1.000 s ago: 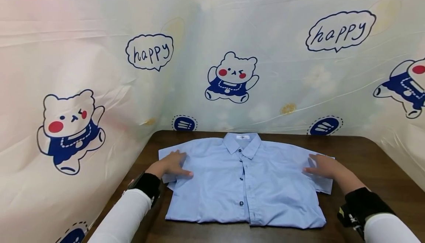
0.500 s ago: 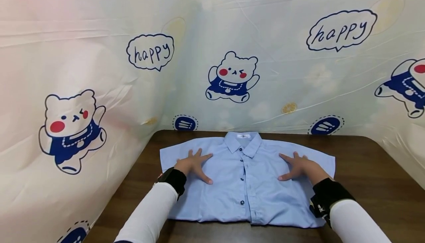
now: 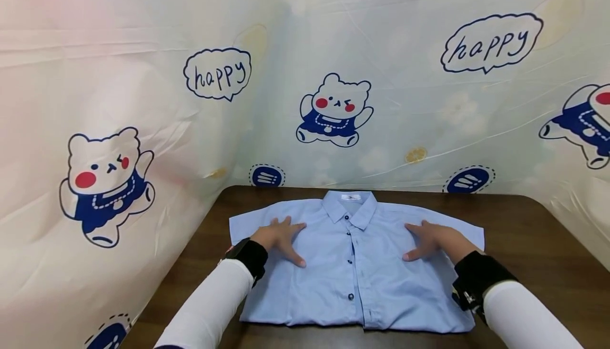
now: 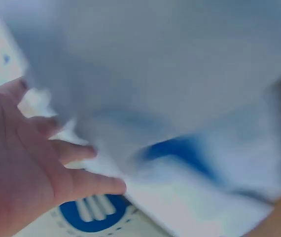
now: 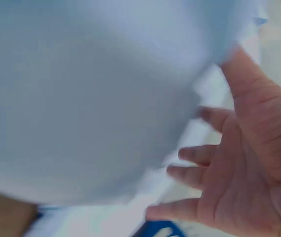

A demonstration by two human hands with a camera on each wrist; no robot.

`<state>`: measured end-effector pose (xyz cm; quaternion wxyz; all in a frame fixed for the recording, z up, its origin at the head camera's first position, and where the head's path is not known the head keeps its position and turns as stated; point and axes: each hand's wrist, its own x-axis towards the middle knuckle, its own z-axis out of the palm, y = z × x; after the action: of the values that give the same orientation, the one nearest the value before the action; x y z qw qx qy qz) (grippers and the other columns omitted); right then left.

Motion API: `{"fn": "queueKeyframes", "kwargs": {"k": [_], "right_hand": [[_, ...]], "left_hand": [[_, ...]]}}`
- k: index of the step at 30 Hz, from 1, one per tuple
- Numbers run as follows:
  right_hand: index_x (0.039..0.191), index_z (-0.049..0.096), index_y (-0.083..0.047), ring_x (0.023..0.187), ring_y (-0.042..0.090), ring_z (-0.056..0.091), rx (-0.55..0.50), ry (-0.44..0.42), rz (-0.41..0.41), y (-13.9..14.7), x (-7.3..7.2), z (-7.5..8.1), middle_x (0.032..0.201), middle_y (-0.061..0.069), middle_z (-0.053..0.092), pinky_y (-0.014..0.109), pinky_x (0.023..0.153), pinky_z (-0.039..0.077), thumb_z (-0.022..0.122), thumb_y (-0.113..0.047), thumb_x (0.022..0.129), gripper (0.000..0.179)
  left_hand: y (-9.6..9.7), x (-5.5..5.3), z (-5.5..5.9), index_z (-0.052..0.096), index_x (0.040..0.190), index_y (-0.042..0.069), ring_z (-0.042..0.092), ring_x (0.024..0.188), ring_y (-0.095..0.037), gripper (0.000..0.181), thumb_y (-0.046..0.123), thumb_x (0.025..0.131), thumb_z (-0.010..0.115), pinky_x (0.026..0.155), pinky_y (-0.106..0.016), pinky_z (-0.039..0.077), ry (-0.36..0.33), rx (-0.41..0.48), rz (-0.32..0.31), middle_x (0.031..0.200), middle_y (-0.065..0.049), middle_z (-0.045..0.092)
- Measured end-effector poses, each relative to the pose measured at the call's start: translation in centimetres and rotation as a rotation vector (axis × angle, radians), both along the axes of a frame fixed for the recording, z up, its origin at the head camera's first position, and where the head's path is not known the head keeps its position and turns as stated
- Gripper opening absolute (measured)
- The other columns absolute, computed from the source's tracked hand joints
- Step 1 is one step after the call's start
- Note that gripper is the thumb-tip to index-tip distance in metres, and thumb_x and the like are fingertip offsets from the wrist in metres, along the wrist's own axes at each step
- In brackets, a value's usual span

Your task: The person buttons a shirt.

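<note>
A light blue short-sleeved button shirt [image 3: 329, 264] lies front up, with its collar [image 3: 350, 208] at the far side and its lower edge straight across the near side. My left hand [image 3: 281, 238] is spread over the shirt's left chest, fingers apart. Opposite it, my right hand [image 3: 431, 240] rests on the right chest with thumb and fingers spread. In the left wrist view, blurred cloth [image 4: 155, 74] fills the space beside my straight fingers [image 4: 101, 182]. The right wrist view has similar blurred cloth [image 5: 91, 108] right at my fingertips [image 5: 155, 212].
The shirt lies on a dark brown wooden table [image 3: 524, 243] with rounded far corners. A pale printed curtain [image 3: 267, 126] with cartoon bears and "happy" bubbles hangs behind the table and along its left side. Black straps [image 3: 481, 277] with devices are around both wrists.
Both hands have moved inward from the sleeves onto the chest of the shirt. Over the last half second they have hardly shifted, and the shirt's lower edge sits slightly nearer me.
</note>
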<state>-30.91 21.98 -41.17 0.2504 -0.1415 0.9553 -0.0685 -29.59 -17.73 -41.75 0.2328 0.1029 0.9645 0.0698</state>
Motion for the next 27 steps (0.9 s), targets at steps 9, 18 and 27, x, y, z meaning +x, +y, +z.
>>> {"fn": "queueKeyframes", "kwargs": {"k": [9,18,27], "right_hand": [[0.111,0.068,0.002,0.109,0.036,0.059,-0.120,0.262,0.209,-7.3,-2.9,2.3,0.112,0.017,0.066,0.048,0.094,0.047,0.074,-0.009,0.085,0.030],[0.105,0.071,0.003,0.100,0.029,0.064,-0.254,0.229,0.244,-13.4,-4.5,-0.3,0.103,0.013,0.070,0.043,0.091,0.050,0.066,0.008,0.083,0.023],[0.092,0.072,-0.002,0.079,0.019,0.054,-0.222,0.289,0.261,-14.0,-5.1,-1.4,0.086,0.004,0.059,0.039,0.083,0.048,0.068,0.004,0.085,0.010]], "left_hand": [[6.1,-4.1,3.3,0.073,0.110,0.004,0.062,0.091,-0.017,0.028,0.014,0.084,0.077,0.082,-0.032,0.051,0.159,0.206,-0.121,0.101,-0.005,0.070],[11.6,-6.2,0.8,0.078,0.094,0.006,0.061,0.081,-0.015,0.013,0.006,0.087,0.067,0.068,-0.024,0.048,0.271,0.261,-0.041,0.090,-0.003,0.071],[12.7,-6.5,-1.1,0.073,0.071,0.006,0.050,0.067,-0.016,0.014,0.012,0.083,0.070,0.067,-0.027,0.045,0.336,0.250,0.031,0.071,-0.002,0.059]]}}
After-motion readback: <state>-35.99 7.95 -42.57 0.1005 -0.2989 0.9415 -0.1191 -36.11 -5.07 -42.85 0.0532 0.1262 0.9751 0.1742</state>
